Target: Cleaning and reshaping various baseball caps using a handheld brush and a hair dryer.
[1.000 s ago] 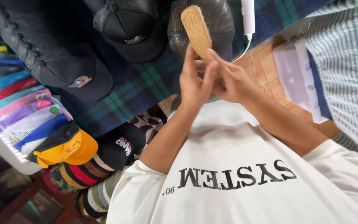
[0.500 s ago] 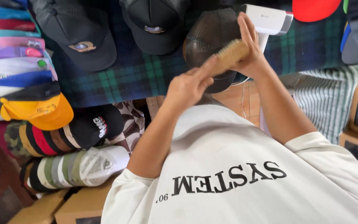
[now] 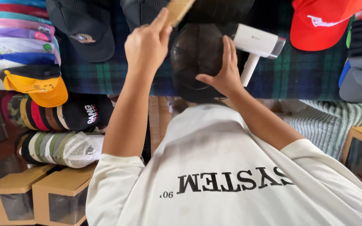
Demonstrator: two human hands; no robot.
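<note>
Dark mesh cap [image 3: 195, 62] is lying on the plaid-covered worktop [image 3: 298, 71], the right hand [image 3: 223, 71] resting against its side, fingers [image 3: 226, 50] pressed together. Left hand [image 3: 147, 44] is gripping a wooden brush [image 3: 179, 10] above it. White handheld steamer [image 3: 256, 44] is lying just beside.

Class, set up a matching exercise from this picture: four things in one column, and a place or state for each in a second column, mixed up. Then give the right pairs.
Things:
1. wooden brush
2. dark cap
3. white handheld device
4. red cap

Places or states:
A. lying on the plaid cloth beside the dark cap
B. at the top right of the cloth
C. held in the left hand
D. steadied by the right hand

Pairs: 1-C, 2-D, 3-A, 4-B
</note>
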